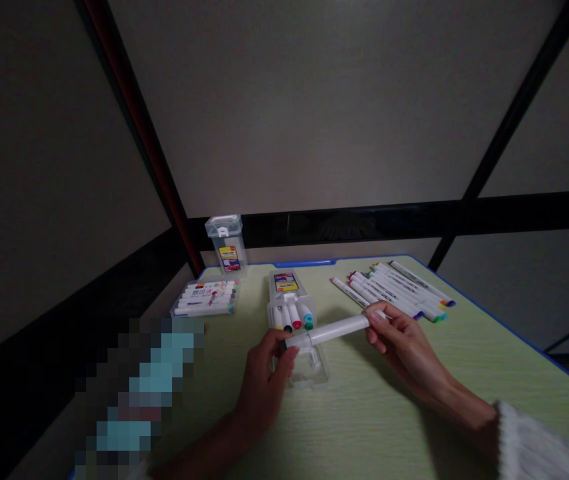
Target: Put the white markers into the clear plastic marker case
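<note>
A white marker (337,329) is held level between my two hands, above the table. My left hand (264,370) pinches its dark-tipped end, and my right hand (404,340) grips the opposite end. Just behind the marker, a clear plastic case (270,300) lies on its side with its lid (321,380) open toward me. Several markers with yellow, black, red, blue and green ends sit inside, among them a red marker (295,316). The marker and my left hand cover part of the case's mouth and lid.
Several loose white markers (389,290) lie side by side at the right back of the table (364,420). At the left are a flat pack of markers (207,298) and an upright clear case (228,247) with its lid on. A wall (314,133) rises behind the table.
</note>
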